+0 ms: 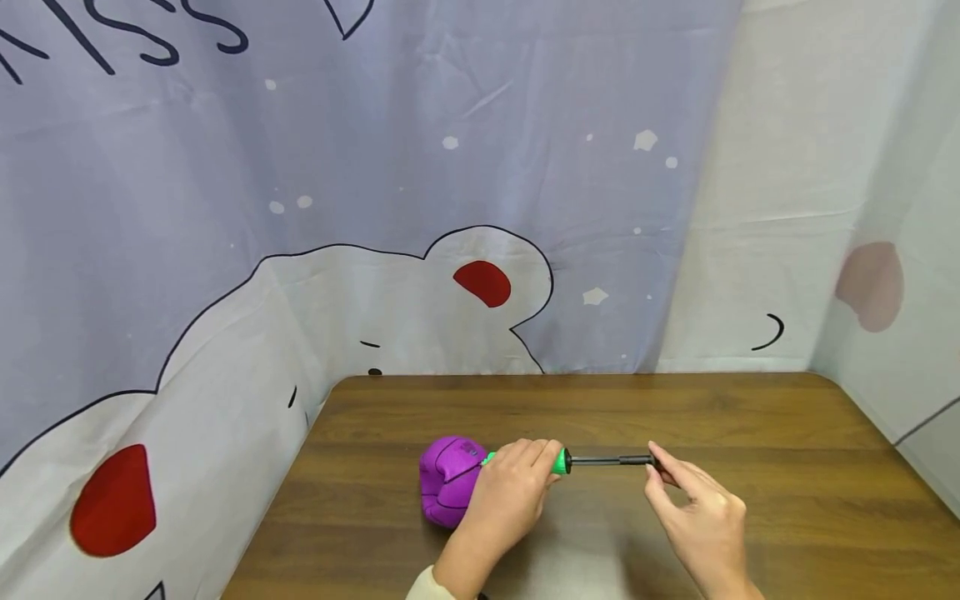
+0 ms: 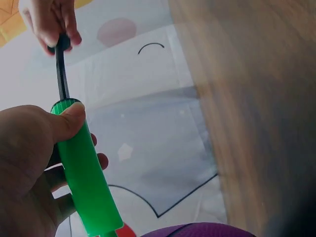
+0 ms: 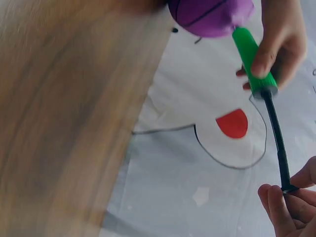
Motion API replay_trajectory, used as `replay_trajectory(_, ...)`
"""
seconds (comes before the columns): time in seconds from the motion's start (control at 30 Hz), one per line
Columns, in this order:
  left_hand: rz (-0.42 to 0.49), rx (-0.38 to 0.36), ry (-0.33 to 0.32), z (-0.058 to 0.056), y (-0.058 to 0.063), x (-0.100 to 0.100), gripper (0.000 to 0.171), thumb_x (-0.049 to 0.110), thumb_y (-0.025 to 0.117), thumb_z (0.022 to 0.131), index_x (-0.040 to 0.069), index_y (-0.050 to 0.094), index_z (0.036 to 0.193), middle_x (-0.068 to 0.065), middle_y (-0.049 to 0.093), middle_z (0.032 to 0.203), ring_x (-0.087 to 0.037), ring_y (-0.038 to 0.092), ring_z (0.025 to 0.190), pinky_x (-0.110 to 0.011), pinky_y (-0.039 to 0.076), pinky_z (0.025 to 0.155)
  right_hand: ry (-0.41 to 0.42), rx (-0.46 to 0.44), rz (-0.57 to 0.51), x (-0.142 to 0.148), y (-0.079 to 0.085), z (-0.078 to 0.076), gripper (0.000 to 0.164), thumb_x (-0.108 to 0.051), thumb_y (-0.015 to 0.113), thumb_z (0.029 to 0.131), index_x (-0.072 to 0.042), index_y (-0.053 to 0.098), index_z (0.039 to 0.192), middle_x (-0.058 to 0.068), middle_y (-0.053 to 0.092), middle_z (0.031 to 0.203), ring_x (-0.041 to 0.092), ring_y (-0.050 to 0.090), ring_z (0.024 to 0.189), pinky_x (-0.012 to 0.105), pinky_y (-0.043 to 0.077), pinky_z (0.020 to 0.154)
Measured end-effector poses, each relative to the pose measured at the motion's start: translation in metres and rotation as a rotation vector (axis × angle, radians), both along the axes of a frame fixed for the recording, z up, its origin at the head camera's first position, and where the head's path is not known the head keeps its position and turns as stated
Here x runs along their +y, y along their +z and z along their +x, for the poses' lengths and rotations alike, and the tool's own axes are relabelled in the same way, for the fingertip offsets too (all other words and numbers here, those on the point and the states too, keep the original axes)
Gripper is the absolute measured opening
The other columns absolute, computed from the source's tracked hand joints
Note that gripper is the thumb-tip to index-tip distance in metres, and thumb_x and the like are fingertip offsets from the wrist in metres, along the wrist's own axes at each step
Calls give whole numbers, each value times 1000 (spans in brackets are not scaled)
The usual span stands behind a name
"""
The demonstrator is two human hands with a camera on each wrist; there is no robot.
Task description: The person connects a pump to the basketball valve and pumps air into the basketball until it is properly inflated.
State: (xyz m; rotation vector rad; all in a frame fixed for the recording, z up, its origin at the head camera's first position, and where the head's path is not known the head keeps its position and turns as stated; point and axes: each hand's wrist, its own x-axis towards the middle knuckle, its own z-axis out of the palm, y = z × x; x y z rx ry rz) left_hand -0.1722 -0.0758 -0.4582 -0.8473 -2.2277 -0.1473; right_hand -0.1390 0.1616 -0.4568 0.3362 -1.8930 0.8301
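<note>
My left hand (image 1: 512,492) grips the green barrel of a hand pump (image 2: 85,168), its thumb lying along the barrel near the collar. The pump's dark rod is drawn out to the right, and my right hand (image 1: 697,517) pinches the black handle at its end between thumb and fingers. At the pump's other end sits a purple ball (image 1: 450,482) with black lines; its side looks dented and creased. In the right wrist view the pump's tip meets the ball (image 3: 212,17). Both hands hold the pump roughly level above the table.
Below the hands is a brown wooden table (image 1: 375,417). A printed curtain (image 1: 360,150) with white bear shapes and red patches hangs behind it and along both sides.
</note>
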Motion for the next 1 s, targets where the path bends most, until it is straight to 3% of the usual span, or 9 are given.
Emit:
replay_trajectory(0.2,12,-2,-11,0,3,-4,35,28,77,85,13,63,114,5,68,102,-12,65,92,-26,55,87,-6,11,-12,9,4,1,30,-4,73,74,-7,81,103,5,77,82,-9,67,75,2,45,58)
replay_trajectory(0.33,13,-7,-13,1,3,-4,35,27,77,86,12,64,114,5,69,103,-12,65,92,-26,54,87,-8,13,-22,8,1,2,31,-4,74,74,-8,81,104,6,78,84,-11,67,77,0,46,72)
replay_trajectory(0.47,-6,10,-10,2,3,-1,36,26,78,85,10,65,114,4,69,103,-12,65,92,-26,55,86,-10,33,-34,1,-3,1,32,-2,74,73,-7,81,104,6,78,84,-5,69,75,-1,45,79)
replay_trajectory(0.67,-62,70,-3,6,0,11,37,28,80,83,9,68,112,2,70,101,-13,65,91,-26,56,84,26,68,-6,-28,-11,0,25,-5,70,78,0,79,101,9,78,89,21,73,62,6,53,73)
replay_trajectory(0.87,-43,45,-49,9,-5,16,33,29,78,86,11,67,111,4,69,101,-11,65,91,-25,56,84,152,35,9,-42,-19,3,27,-20,65,92,1,78,102,9,78,86,14,72,62,10,55,66)
replay_trajectory(1.0,4,9,-79,8,-6,14,33,30,74,88,12,65,113,5,68,104,-10,64,94,-24,55,88,147,18,10,-31,-16,3,25,-21,68,88,-3,80,101,7,77,84,11,72,64,9,54,66)
